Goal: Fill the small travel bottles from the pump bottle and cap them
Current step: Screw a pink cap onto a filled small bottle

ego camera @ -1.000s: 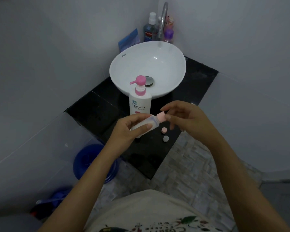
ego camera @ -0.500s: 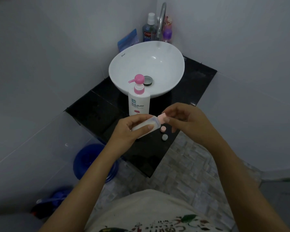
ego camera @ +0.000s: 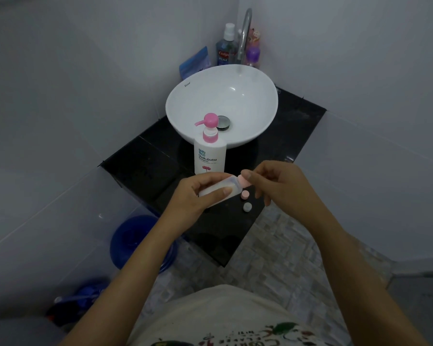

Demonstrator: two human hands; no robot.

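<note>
At centre frame the left hand (ego camera: 198, 196) clasps the travel bottle (ego camera: 223, 188), tilted over the black bench (ego camera: 140, 166); the right hand (ego camera: 275, 186) pinches its pink cap (ego camera: 244, 181). Best to brace the body and twist only the cap. The pump bottle (ego camera: 209, 156) above reads "Shokubutsu"; the sink (ego camera: 185, 96) rim "Kassa"; the mouthwash (ego camera: 224, 51) at top "Colg…".
</note>
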